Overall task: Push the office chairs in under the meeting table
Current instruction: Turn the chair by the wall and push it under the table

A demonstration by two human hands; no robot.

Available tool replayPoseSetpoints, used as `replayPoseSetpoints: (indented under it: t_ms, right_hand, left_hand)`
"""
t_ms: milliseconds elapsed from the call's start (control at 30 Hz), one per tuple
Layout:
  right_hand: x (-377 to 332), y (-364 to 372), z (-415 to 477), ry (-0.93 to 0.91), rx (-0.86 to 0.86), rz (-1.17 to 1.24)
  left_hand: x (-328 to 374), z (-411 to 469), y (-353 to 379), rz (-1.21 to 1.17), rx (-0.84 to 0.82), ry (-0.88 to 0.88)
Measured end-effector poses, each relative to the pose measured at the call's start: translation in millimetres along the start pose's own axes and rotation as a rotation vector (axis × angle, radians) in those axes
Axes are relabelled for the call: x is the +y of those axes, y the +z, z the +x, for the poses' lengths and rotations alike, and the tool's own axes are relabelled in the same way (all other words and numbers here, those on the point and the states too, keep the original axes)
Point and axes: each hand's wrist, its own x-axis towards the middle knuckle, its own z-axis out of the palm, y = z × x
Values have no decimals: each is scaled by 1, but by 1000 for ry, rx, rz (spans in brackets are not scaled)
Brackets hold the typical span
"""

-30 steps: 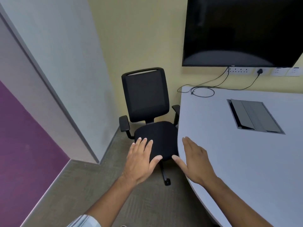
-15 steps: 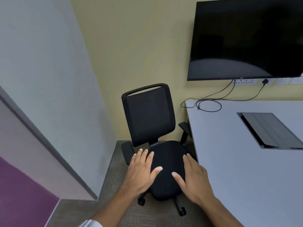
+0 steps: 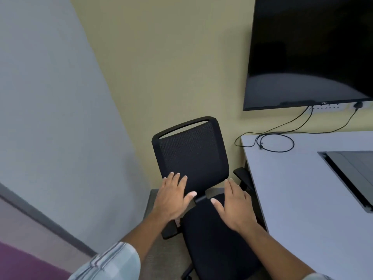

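Two flat, open hands reached out over a black chair beside the table.

The chair [image 3: 193, 158] stood at the left edge of the table [image 3: 302, 199], with its seat close against that edge and its back toward the yellow wall. The left hand [image 3: 173, 197] was spread wide in front of the low part of the chair's back, and the right hand [image 3: 236, 205] was spread wide above the seat. Both had straight fingers and held nothing; I could not tell if they touched the chair. A black screen [image 3: 310, 51] hung on the wall above the table, and a black cord [image 3: 276, 142] lay looped on the table's far corner.
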Motion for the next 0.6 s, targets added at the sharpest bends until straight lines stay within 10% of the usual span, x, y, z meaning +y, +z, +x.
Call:
replayPoseSetpoints:
  t_ms: [600]
  right_hand:
    - [-46, 39, 35, 98, 18, 1]
  left_hand:
    - [-136, 250, -40, -36, -26, -97]
